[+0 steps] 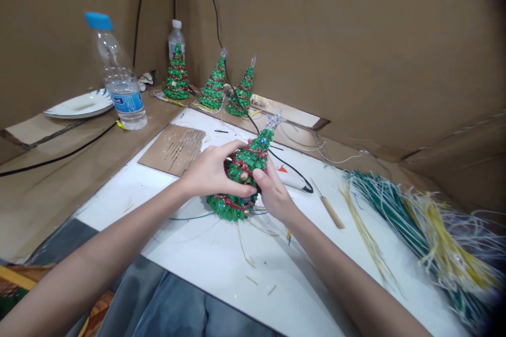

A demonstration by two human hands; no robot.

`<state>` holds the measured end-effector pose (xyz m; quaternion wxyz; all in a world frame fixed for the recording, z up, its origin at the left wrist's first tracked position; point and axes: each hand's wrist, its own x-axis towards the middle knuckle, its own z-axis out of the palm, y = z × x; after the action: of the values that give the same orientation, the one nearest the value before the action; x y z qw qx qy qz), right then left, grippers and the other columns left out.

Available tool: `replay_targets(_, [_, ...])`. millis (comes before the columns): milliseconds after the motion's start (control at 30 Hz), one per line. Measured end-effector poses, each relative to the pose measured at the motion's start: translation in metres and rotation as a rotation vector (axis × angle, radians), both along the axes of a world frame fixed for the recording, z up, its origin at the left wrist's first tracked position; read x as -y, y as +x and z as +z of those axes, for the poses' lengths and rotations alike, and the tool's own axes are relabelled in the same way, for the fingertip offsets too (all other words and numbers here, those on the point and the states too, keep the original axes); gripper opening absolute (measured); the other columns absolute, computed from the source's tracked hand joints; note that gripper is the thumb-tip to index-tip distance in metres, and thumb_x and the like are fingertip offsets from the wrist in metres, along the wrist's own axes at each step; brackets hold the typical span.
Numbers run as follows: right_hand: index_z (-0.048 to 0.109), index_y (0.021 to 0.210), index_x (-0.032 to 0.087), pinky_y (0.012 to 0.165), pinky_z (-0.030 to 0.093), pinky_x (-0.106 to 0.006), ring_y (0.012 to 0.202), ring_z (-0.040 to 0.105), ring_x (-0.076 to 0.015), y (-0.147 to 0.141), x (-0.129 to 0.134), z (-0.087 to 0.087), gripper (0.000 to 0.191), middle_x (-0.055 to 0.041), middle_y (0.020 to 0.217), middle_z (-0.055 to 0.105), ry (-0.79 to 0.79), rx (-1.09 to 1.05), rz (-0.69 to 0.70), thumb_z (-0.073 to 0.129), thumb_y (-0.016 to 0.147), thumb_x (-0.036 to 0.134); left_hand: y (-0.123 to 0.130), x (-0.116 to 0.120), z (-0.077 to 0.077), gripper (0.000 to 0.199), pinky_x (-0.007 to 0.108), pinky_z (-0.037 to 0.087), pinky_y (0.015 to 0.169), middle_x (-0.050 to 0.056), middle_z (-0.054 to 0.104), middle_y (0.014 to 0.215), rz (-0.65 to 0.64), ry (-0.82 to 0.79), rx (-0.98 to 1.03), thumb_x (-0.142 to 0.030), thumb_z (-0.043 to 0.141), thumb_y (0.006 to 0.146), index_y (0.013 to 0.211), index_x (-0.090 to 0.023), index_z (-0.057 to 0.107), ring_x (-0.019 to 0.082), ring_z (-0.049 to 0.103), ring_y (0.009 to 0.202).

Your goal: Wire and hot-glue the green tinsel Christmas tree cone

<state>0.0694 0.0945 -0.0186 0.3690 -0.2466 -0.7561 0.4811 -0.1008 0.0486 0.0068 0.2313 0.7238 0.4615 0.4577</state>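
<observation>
Clear plastic bottle [125, 97], blue-capped: partly filled with liquid, positioned beside a white plate [81, 103] on brown cardboard. White work surface [190, 253]: cardboard walls behind. Beaded green tree [245, 168], conical, red-garlanded: located on the white surface, clasped between left hand [219, 171] and right hand [274, 189]. Wooden-handled awl [332, 212]: right of the tree, beside yellow strands [366, 234].

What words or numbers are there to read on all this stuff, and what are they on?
No word or number is clear enough to quote.
Blue label on the big bottle: white writing, too blurred to read.
Pale label on the back bottle: too small to read.
Cardboard piece: rows of streaks, no words I can make out.
Held tree: no writing I can see.
</observation>
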Motion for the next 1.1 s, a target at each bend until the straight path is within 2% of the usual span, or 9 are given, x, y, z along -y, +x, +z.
replay_targets(167, [0.041, 0.132, 0.027, 0.109, 0.037, -0.042, 0.125, 0.046, -0.023, 0.0, 0.0008, 0.0032, 0.052, -0.0044, 0.135, 0.049, -0.061, -0.012, 0.035, 0.046, 0.088, 0.055, 0.0001, 0.0002, 0.0004, 0.061, 0.025, 0.046, 0.063, -0.003, 0.059, 0.079, 0.003, -0.005, 0.002, -0.036, 0.078, 0.059, 0.114, -0.022, 0.057, 0.015, 0.056, 0.07])
replay_targets(333, [0.043, 0.131, 0.027, 0.111, 0.033, -0.044, 0.129, 0.043, -0.0251, -0.0021, -0.0008, 0.0054, 0.057, -0.0028, 0.137, 0.049, -0.152, -0.108, 0.107, 0.049, 0.082, 0.055, 0.001, 0.0003, 0.0002, 0.06, 0.027, 0.049, 0.066, -0.001, 0.062, 0.084, 0.01, -0.032, 0.011, -0.036, 0.078, 0.059, 0.113, -0.022, 0.057, 0.017, 0.058, 0.073])
replay_targets(467, [0.044, 0.129, 0.026, 0.11, 0.035, -0.043, 0.126, 0.046, -0.0246, -0.0043, 0.0009, 0.0054, 0.053, -0.0031, 0.135, 0.052, -0.18, -0.117, 0.065, 0.052, 0.082, 0.05, 0.0011, 0.0005, -0.0006, 0.062, 0.028, 0.05, 0.068, 0.0, 0.063, 0.087, 0.015, -0.039, 0.006, -0.037, 0.078, 0.059, 0.115, -0.021, 0.056, 0.018, 0.06, 0.075])
replay_targets(667, [0.044, 0.13, 0.026, 0.109, 0.036, -0.041, 0.124, 0.048, -0.0226, -0.0055, 0.0024, 0.0035, 0.048, -0.0023, 0.133, 0.054, -0.138, -0.14, 0.039, 0.051, 0.086, 0.045, 0.0008, -0.0005, -0.0022, 0.063, 0.028, 0.05, 0.067, 0.0, 0.063, 0.087, 0.021, -0.044, 0.01, -0.038, 0.078, 0.059, 0.114, -0.02, 0.055, 0.016, 0.059, 0.072])
replay_targets(867, [0.042, 0.131, 0.026, 0.11, 0.034, -0.042, 0.125, 0.047, -0.0222, -0.0051, 0.0028, 0.0049, 0.046, -0.0029, 0.135, 0.051, -0.074, -0.112, 0.03, 0.047, 0.089, 0.044, 0.0002, -0.0002, -0.0016, 0.057, 0.026, 0.049, 0.063, -0.003, 0.059, 0.079, 0.018, -0.026, 0.011, -0.037, 0.078, 0.06, 0.11, -0.02, 0.057, 0.014, 0.056, 0.067])
replay_targets(1100, [0.043, 0.128, 0.025, 0.107, 0.038, -0.041, 0.121, 0.049, -0.0226, -0.0045, 0.0022, 0.005, 0.048, -0.0036, 0.131, 0.054, -0.098, -0.085, 0.027, 0.047, 0.086, 0.048, 0.0006, -0.0002, -0.0014, 0.065, 0.029, 0.051, 0.069, 0.0, 0.063, 0.088, 0.018, -0.034, 0.006, -0.038, 0.079, 0.058, 0.116, -0.019, 0.057, 0.018, 0.06, 0.075])
